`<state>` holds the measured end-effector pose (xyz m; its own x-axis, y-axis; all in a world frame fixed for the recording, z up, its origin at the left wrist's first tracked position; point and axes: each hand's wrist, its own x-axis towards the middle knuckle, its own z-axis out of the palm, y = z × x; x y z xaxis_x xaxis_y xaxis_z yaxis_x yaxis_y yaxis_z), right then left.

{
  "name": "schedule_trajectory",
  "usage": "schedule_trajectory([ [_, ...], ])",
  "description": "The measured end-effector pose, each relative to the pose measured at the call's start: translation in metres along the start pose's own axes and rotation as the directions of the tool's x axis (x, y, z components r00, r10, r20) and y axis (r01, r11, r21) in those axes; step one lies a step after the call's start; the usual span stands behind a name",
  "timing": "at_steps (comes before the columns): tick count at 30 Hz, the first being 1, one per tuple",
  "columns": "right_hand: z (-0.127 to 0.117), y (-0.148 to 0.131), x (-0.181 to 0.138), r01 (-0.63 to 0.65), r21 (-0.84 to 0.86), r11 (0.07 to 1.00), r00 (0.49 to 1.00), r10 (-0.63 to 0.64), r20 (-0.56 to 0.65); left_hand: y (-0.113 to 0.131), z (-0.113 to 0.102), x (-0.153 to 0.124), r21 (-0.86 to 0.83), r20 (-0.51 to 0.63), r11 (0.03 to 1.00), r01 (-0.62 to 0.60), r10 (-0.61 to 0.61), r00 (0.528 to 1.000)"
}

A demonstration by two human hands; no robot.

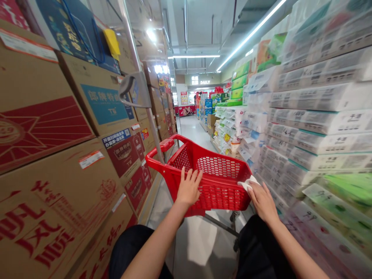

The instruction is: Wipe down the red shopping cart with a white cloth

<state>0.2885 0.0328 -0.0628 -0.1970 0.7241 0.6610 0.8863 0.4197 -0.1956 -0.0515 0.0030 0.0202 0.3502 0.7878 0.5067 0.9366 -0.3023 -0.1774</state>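
Note:
A red plastic shopping cart stands sideways before me, its handle end to the left and its front end to the right. My left hand rests on the near side of the basket, fingers spread over the rim and holding nothing. At the front right corner, my right hand presses a white cloth or tissue against the rim, with fingers bent over it. Perforated walls show the basket's inside, and I see no goods in it. Below, the metal frame and a caster show near my right knee.
Stacked cardboard cartons line the left side, with a metal pole and grey handle in front of them. Packs of tissue paper pile high on the right. The tiled aisle runs ahead to a store sign.

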Motion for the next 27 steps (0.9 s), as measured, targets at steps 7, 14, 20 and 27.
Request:
schedule_trajectory([
  [7,0.007,-0.059,0.026,0.017,-0.034,0.999,0.997,-0.019,-0.072,0.035,0.004,-0.005,-0.094,0.06,0.994,0.051,-0.046,0.997],
  [14,0.02,-0.138,0.049,0.209,0.085,0.974,0.978,-0.208,-0.02,0.043,0.005,-0.008,-0.085,0.073,0.996,0.041,-0.035,0.997],
  [20,0.006,-0.08,0.038,0.231,0.08,0.97,0.971,-0.235,0.04,0.035,0.006,-0.013,-0.125,0.077,0.992,-0.005,0.015,0.997],
  [27,0.0,-0.021,0.02,-0.017,-0.017,1.0,0.999,0.016,-0.03,0.042,0.008,-0.008,-0.152,0.075,0.988,0.007,0.004,0.997],
])
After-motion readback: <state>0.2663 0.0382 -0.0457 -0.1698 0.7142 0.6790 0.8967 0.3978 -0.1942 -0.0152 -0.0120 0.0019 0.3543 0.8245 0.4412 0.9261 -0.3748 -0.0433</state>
